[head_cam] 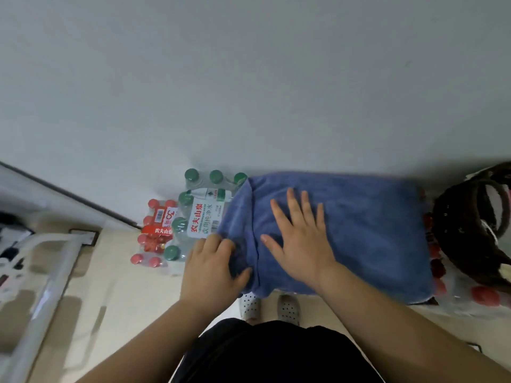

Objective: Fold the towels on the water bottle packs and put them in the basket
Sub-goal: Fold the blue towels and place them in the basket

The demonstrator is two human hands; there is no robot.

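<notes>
We face a pale grey wall (249,78) that fills the upper half of the view, and below it a beige floor (116,286) runs along the left side. A blue towel (359,230) is spread at the foot of the wall on top of the water bottle packs, hiding most of what lies beneath it. A crease runs from far to near close to its left end, and the narrow flap left of that crease slopes down off the edge.

At the bottom we see our dark garment (262,355). On the far left stands a white frame (47,272), blurred. The dark woven basket (464,225) sits at the right edge, just beside the towel and apart from it; the towel is not in it.

A green-capped pack (199,217) pokes out from under the towel's left flap, touching it. A red-capped pack (157,233) stands lower, against the green one's left side. A second red-capped pack (484,297) shows past the towel's right edge, under the basket.

Our right hand (301,244) lies flat on the towel just right of the crease, fingers straight and spread. Our left hand (213,269) clutches a bunch of the left flap, fingers and thumb curled round the cloth.

Two dotted slippers (289,308) peek out below the towel's near edge.
</notes>
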